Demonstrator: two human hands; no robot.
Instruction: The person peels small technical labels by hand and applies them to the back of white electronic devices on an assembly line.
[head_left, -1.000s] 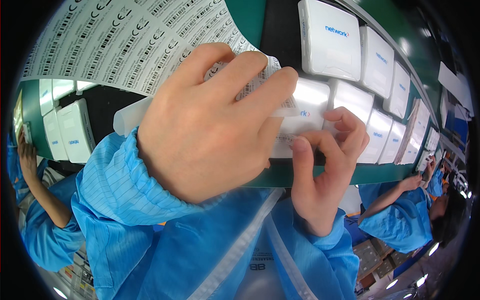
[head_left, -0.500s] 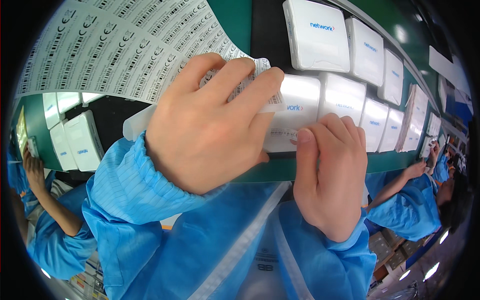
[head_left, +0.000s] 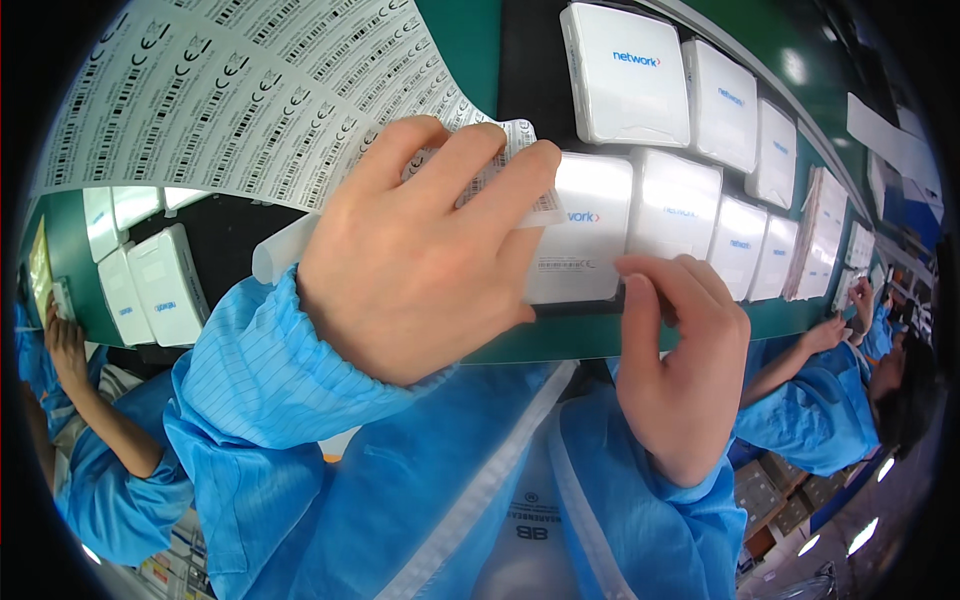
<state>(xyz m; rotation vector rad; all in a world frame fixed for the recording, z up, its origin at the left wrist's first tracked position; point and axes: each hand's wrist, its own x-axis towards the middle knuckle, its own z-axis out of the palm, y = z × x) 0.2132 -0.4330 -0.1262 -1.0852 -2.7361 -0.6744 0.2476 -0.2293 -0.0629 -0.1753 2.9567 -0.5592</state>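
Note:
My left hand [head_left: 425,250] is closed around a sheet of printed labels [head_left: 250,110], whose bent edge passes under the fingers. Part of its pale, curled backing [head_left: 285,247] sticks out beside my wrist. Under and beside these fingers lies a white box [head_left: 590,225] with blue print, partly hidden. A small printed label [head_left: 567,265] lies on the lower part of that box's face. My right hand [head_left: 685,355] is at the box's lower right corner, fingers curled and thumb close to the index fingertip. Nothing shows between them.
More white boxes [head_left: 630,85] stand in two rows on a black mat, running off to the right. Other white boxes [head_left: 165,280] lie at the left. The green table [head_left: 540,335] has its near edge below my hands. Co-workers in blue sleeves [head_left: 815,410] work on both sides.
My right hand has drawn back to the right and down, off the label. The label now shows whole on the box. My left hand has barely moved.

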